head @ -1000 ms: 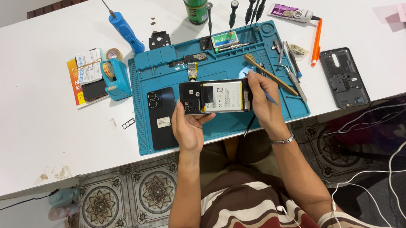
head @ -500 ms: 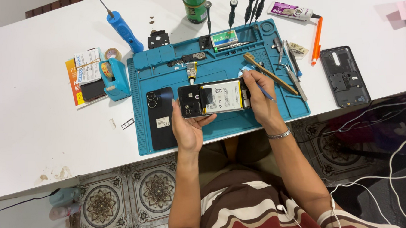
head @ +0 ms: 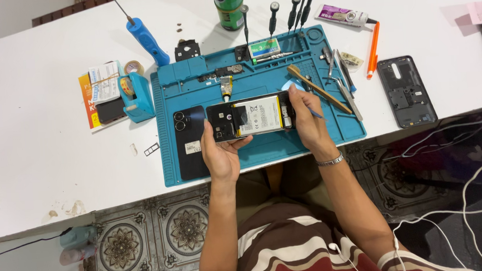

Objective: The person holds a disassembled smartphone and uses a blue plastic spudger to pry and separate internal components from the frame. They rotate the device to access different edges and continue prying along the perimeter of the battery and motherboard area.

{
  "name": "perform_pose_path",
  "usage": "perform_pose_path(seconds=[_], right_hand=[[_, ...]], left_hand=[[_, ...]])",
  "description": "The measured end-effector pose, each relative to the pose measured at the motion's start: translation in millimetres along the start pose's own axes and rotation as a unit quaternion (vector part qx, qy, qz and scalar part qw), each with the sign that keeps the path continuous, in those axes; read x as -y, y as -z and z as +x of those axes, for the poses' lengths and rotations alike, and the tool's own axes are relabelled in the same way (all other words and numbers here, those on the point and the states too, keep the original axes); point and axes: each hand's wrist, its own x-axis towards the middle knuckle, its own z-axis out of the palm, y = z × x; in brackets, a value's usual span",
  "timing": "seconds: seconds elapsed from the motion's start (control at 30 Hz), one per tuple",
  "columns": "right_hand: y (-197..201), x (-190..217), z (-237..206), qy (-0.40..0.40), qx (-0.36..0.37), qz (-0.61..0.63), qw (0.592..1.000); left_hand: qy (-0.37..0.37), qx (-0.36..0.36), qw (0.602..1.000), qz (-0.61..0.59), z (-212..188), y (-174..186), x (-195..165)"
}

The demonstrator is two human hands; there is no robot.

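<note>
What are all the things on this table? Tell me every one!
Work mat: one, blue, table middle.
Opened phone: one, black with a white battery, held over the mat.
Back cover: one, black, mat's left edge.
Phone frame: one, dark grey, right of mat.
Screwdrivers: four, black-handled, standing at mat's top.
Big screwdriver: one, blue, upper left.
Tape dispenser: one, blue, left of mat.
Can: one, green, top.
Pen: one, orange, right of the mat.
Left hand: holds the phone.
Right hand: on the phone, holding a thin tool.
</note>
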Motion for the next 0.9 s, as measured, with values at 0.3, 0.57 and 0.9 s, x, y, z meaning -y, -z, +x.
perform_pose_path(seconds=[0.3,0.57,0.9], right_hand=[[-1,0,-9,0.105,0.096,-0.014,0.99],[-6,-1,-13,0.074,0.045,-0.037,0.995],[-6,-3,-15,0.087,0.031,-0.036,0.995]], left_hand=[[-0.031,-0.062,0.996,-0.057,4,12,7],[-0.029,-0.062,0.997,-0.029,4,11,9],[-0.034,-0.044,0.998,-0.03,3,9,9]])
